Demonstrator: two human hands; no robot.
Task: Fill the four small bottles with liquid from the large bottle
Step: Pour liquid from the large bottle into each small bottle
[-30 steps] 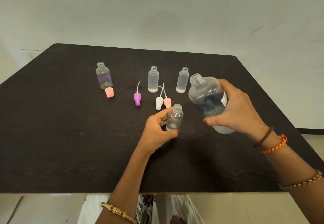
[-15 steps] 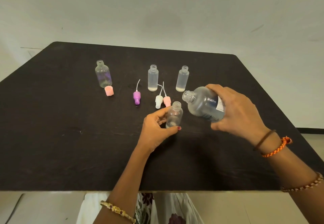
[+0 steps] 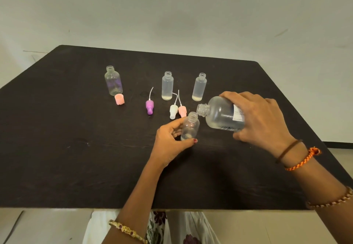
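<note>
Head view gives me a dark table [image 3: 57,148] filling most of the frame, with a pale wall [image 3: 172,14] behind it at twelve o'clock. My right hand [image 3: 261,121] wraps the big bottle [image 3: 219,115] from above, fingers curled round its body, and the bottle lies tipped almost flat, its open neck pointing to nine o'clock and sitting just above the mouth of the near bottle [image 3: 190,127]. My left hand [image 3: 170,144] holds that small bottle upright on the table near the centre, thumb across its base and fingers curled behind it; I can see only a little at its bottom and cannot tell whether liquid is running. Three more small bottles stand open toward twelve o'clock: a round bottle [image 3: 113,82] at eleven o'clock, a mid bottle [image 3: 167,87] straight ahead and a right bottle [image 3: 199,88] at one o'clock, the last two each showing a shallow layer of liquid. A pink cap [image 3: 119,99] sits touching the foot of the round bottle. Between the far row and my hands lie three nozzle tops with thin tubes: purple [image 3: 149,107], then white [image 3: 173,111] and pink [image 3: 182,110] side by side, just beside the near bottle's neck.
</note>
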